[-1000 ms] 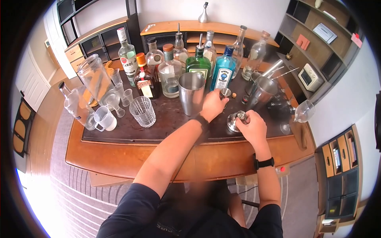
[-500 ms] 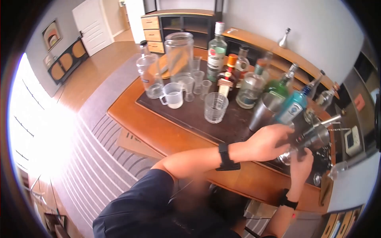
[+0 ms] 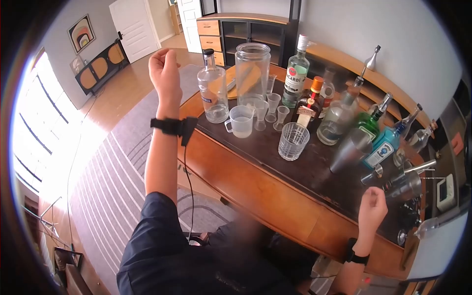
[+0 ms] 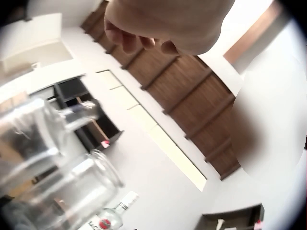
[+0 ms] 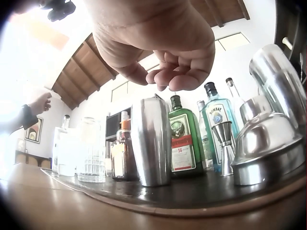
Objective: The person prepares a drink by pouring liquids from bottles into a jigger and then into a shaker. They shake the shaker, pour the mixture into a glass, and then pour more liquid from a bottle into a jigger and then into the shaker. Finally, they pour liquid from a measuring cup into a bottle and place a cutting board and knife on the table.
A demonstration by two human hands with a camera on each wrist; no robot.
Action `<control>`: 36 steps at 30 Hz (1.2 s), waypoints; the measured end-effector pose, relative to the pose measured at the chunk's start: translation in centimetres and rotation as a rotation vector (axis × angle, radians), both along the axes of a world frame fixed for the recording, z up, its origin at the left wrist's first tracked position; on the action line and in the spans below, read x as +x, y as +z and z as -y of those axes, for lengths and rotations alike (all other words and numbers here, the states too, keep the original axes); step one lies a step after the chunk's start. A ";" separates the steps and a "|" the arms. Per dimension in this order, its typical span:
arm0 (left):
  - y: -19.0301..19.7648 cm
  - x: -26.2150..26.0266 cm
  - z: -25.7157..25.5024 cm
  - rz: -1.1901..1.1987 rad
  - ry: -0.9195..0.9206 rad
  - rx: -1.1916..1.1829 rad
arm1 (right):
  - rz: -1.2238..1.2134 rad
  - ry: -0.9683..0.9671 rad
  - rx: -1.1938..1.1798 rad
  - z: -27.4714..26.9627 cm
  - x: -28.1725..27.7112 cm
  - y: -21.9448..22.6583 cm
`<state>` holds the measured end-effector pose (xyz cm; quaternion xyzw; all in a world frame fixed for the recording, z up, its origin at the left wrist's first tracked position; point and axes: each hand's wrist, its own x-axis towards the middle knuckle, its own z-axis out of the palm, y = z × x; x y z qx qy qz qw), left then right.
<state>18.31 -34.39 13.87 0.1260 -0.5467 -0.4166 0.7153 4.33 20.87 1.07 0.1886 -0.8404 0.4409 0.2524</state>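
My left hand (image 3: pixel 166 73) is raised in the air left of the clear bottle (image 3: pixel 213 91), fingers loosely curled and holding nothing. In the left wrist view the same empty hand (image 4: pixel 168 24) hangs above the glassware. Over the front right of the dark mat, my right hand (image 3: pixel 372 211) is empty, its fingers loosely bent. The right wrist view shows this hand (image 5: pixel 158 52) above the steel shaker tin (image 5: pixel 151 143). To the tin's right stand the jigger (image 5: pixel 225 148) and a domed steel shaker lid (image 5: pixel 268 148).
A measuring cup (image 3: pixel 241 123), small glasses, a cut-glass tumbler (image 3: pixel 294 142) and a tall jar (image 3: pixel 252 73) stand on the left. Several bottles, including a green one (image 5: pixel 184 139), line the back. A second metal tin (image 3: pixel 405 184) and a wine glass (image 3: pixel 427 227) are at right.
The head view has swung left. My left hand has let go of the jigger and moved far left and up. My right hand has come off the shaker lid, its fingers empty.
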 end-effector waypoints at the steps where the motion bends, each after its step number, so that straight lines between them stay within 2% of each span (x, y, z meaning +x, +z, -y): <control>1: -1.3 -0.4 3.7 0.028 -0.022 0.089 | -0.016 0.006 0.028 0.6 0.0 -0.1; 3: -3.6 -1.2 9.3 0.341 -0.020 0.302 | 0.065 0.028 0.061 1.7 0.3 0.2; 5: -6.8 -3.5 13.2 0.501 -0.059 0.425 | 0.118 0.059 0.115 2.2 -0.2 -0.4; 8: -10.4 -6.4 15.9 0.746 -0.290 0.537 | 0.130 0.070 0.141 3.9 -0.3 0.0; 10: -15.1 -7.9 20.9 0.923 -0.303 0.188 | 0.115 0.077 0.171 4.8 -0.5 0.4; 12: -19.3 -9.7 25.5 0.821 -0.499 0.206 | 0.129 0.073 0.171 5.7 -0.6 0.4; 13: -19.5 -10.2 25.5 0.772 -0.598 0.221 | 0.137 0.069 0.172 6.0 -0.7 0.4; 14: -19.9 -10.7 25.4 0.629 -0.775 0.333 | 0.135 0.071 0.176 6.2 -0.9 0.3; 16: -20.7 -11.4 24.7 0.605 -0.751 0.255 | 0.175 0.072 0.179 6.3 -1.3 0.0; 19: -19.9 -12.2 21.8 0.600 -0.646 0.195 | 0.202 0.068 0.169 6.6 -1.6 -0.1; 25: -21.2 -14.5 23.7 0.645 -0.719 0.221 | 0.228 0.060 0.180 6.3 -1.9 -0.2; 36: -21.5 -14.9 25.9 0.660 -0.786 0.230 | 0.232 0.037 0.156 5.5 -2.3 -0.8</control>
